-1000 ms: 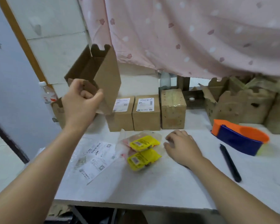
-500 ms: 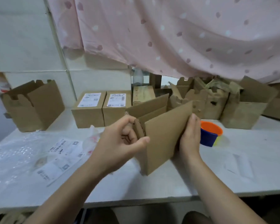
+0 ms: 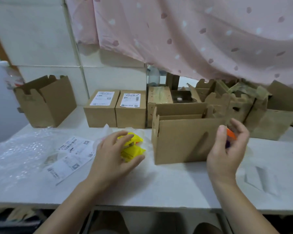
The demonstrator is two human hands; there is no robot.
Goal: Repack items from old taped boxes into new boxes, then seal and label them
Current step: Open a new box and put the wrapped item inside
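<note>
Grabbing the yellow packets in clear plastic [image 3: 131,150], the left hand [image 3: 113,154] is curling round them, just left of the open brown cardboard box [image 3: 184,141]. Two labelled cardboard boxes [image 3: 130,114] are sitting finished behind; filling, sealing, labelling this one is looking undone. Right hand [image 3: 227,149] is hovering blurry by the box's right edge, grip unclear. White table [image 3: 159,186] is leaving room up front.

Open box [image 3: 183,141] & labelled boxes [image 3: 101,108]: matt brown corrugated cardboard w/ paper labels. Yellow packets [image 3: 134,150]: glossy plastic film. Curtain [image 3: 193,36]: soft pink cloth; table [image 3: 159,186] smooth, matt white.
</note>
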